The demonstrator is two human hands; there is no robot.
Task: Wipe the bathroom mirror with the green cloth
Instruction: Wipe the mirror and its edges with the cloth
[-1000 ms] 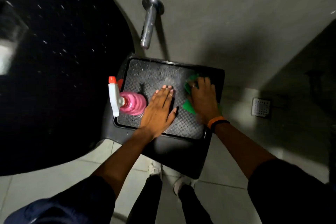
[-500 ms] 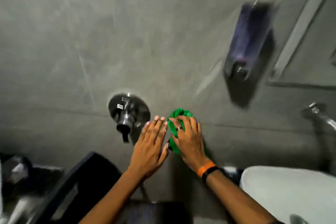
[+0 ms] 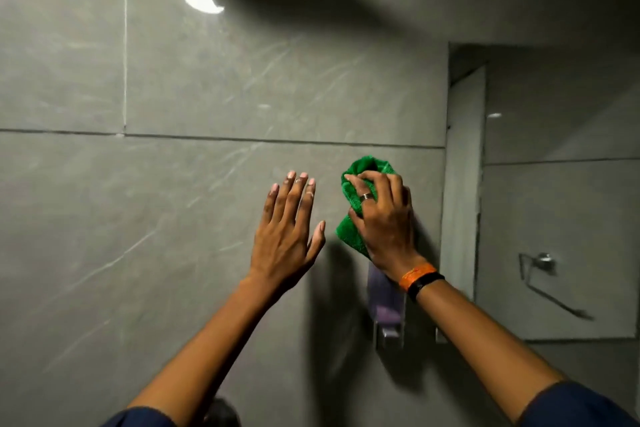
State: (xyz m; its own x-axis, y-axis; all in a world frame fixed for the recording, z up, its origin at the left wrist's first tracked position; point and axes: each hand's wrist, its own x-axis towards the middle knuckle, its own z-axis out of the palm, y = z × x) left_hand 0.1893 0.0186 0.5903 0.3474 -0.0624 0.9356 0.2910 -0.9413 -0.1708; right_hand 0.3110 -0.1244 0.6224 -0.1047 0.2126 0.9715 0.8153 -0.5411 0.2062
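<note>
- Against the grey tiled wall (image 3: pixel 207 184), both arms are raised, dark blue sleeves showing at the bottom edge of the view.
- The right hand (image 3: pixel 386 222) has its grip clamped on the green cloth (image 3: pixel 360 170), which is bunched up; cloth shows above the fingers and below the thumb side of the palm.
- That hand wears a ring (image 3: pixel 366 197) on one finger, and an orange band (image 3: pixel 415 276) and a black band (image 3: pixel 425 284) side by side at the wrist.
- The left hand (image 3: pixel 285 236) is empty, its grip apart: fingers spread and pointing up, palm facing the wall, just beside the cloth on its left. Whether it touches the tiles cannot be told.
- The mirror (image 3: pixel 554 201) is on the right, its left edge just beside the right hand; it reflects grey tiles and a chrome towel holder (image 3: pixel 543 274).
- The cloth is over the wall tiles, left of the mirror's edge, not on the glass.
- A clear wall-mounted dispenser (image 3: pixel 388 315) sits below the right wrist, partly hidden by the forearm.
- A bright reflection of a light (image 3: pixel 202 0) glints on the upper tiles.
</note>
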